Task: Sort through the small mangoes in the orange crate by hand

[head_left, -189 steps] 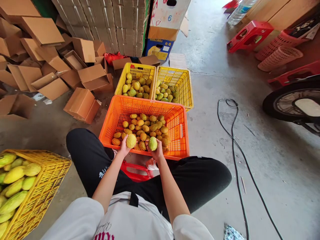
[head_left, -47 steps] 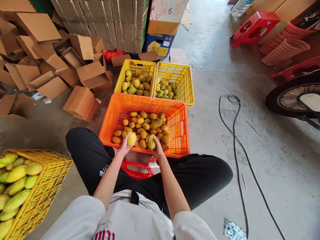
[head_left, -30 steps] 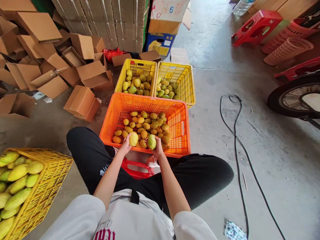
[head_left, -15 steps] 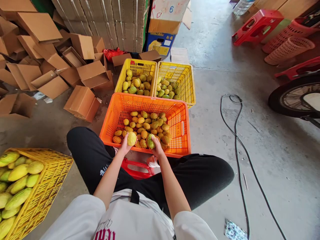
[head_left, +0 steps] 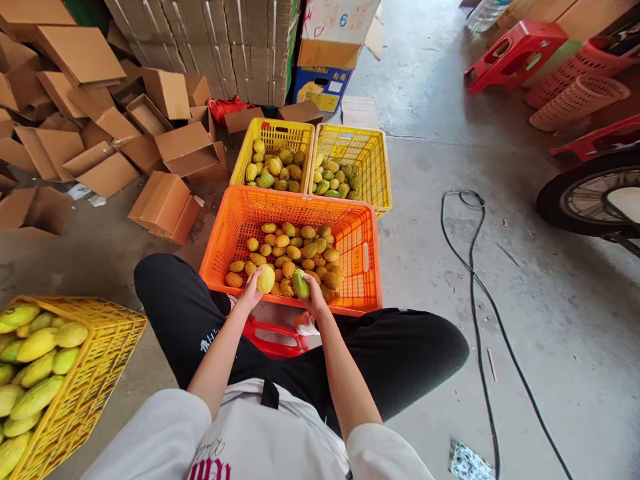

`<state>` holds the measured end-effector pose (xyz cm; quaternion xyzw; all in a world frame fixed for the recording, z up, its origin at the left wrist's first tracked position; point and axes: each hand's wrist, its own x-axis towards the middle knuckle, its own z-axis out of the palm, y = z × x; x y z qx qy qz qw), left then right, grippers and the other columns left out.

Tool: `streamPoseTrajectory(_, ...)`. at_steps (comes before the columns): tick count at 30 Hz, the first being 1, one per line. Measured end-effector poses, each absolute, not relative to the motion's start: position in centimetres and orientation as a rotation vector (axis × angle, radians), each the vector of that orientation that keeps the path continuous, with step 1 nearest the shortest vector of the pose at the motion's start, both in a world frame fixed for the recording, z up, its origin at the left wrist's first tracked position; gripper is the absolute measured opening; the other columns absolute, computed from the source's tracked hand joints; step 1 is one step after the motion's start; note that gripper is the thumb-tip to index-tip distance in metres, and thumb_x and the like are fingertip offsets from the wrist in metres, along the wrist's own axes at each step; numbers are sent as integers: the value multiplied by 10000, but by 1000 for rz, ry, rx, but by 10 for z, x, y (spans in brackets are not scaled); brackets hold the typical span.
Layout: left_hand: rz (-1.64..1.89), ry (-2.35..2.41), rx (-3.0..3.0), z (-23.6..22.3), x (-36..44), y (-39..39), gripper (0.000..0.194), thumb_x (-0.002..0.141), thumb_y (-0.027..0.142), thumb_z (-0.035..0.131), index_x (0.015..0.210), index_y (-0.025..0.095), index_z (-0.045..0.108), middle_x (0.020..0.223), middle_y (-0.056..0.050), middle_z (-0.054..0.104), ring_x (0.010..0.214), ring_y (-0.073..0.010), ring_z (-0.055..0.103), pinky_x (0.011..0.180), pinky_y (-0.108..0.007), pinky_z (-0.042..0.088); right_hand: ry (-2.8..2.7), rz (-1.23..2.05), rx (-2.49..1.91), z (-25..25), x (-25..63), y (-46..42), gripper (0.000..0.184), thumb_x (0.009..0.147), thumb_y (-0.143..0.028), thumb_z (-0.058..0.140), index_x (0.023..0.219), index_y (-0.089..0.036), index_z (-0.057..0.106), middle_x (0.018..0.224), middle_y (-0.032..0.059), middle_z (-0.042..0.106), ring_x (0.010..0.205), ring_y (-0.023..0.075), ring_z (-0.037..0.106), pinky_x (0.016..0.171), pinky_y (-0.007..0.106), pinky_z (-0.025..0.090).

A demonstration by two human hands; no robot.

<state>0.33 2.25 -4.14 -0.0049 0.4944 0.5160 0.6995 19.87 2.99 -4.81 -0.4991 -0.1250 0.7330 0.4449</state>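
Observation:
My left hand (head_left: 253, 289) is closed around a rounded yellow fruit (head_left: 265, 279), which might be a small papaya or melon. In my right hand (head_left: 315, 296) is a green, oval fruit (head_left: 301, 284) of similar size, gripped from its right side. Both fruits are held apart, over the near part of an orange plastic crate (head_left: 356, 263). Inside that crate lie several smaller yellow-brown fruits (head_left: 294, 253), some hidden behind my hands.
Two yellow crates (head_left: 353, 141) with more fruit stand behind the orange one. Another yellow crate (head_left: 107, 347), full of long yellow-green fruits, is at left. Cardboard boxes (head_left: 165, 203) litter the left floor. A black cable (head_left: 474, 267) and a wheel (head_left: 583, 200) are at right.
Both hands stay over the orange crate. The green fruit has been turned in my right hand and shows a longer side now; the yellow one has shifted slightly in my left.

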Motion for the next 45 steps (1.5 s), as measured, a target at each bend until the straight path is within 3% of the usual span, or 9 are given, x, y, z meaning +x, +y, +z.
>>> streamPoseTrajectory(5,1122,1106,-77,-34,5,25,282,864,333,710,1071,142,695,1062,-107,759,1120,-242,689,933,-310,574,-295,1880,-1232,-48,200,32,386,691,-604,685,827,-242,696,829,56,753,838,254,719,675,349,593)
streamPoseTrajectory(14,1077,1046,-136,-22,2,25,347,983,410,548,1181,146,656,1031,-103,748,1046,-236,717,876,-359,614,-249,1830,-1196,-50,202,30,344,711,-516,781,902,-254,666,815,6,739,822,228,733,678,329,609)
streamPoseTrajectory(18,1060,1068,-40,-21,4,24,354,927,442,644,1122,147,660,1003,-105,743,974,-231,735,792,-316,629,-273,1813,-1137,-50,203,27,413,685,-460,850,969,-258,627,905,-3,739,868,232,757,720,339,624)
streamPoseTrajectory(21,1094,1091,39,-22,5,21,346,830,357,776,1099,184,642,1034,-92,737,931,-226,745,743,-288,629,-279,1793,-1116,-49,203,26,434,669,-394,883,973,-266,601,949,3,734,882,240,768,743,361,637)
streamPoseTrajectory(27,1106,1093,60,-24,5,19,455,737,298,848,1102,202,594,1028,-67,722,917,-202,738,776,-295,626,-255,1827,-1120,-50,203,27,379,674,-359,848,941,-257,600,938,9,726,944,257,765,818,391,639)
streamPoseTrajectory(32,1140,1136,-4,-25,6,22,420,741,329,826,1081,198,618,975,-49,714,907,-174,711,871,-313,616,-191,1886,-1144,-49,202,30,327,701,-440,753,939,-240,653,875,40,736,1010,283,740,872,416,629)
streamPoseTrajectory(38,1080,1119,-54,-23,5,25,300,878,405,677,1059,166,674,919,-92,754,961,-231,727,871,-328,613,-151,1884,-1154,-48,202,33,316,668,-524,718,850,-272,666,852,37,745,991,278,727,828,404,635)
streamPoseTrajectory(45,1062,1047,-121,-21,4,26,417,946,423,553,1198,109,664,1061,-159,766,1061,-297,726,856,-397,605,-217,1891,-1212,-46,201,35,393,636,-609,672,838,-273,660,842,62,751,997,315,729,704,416,633)
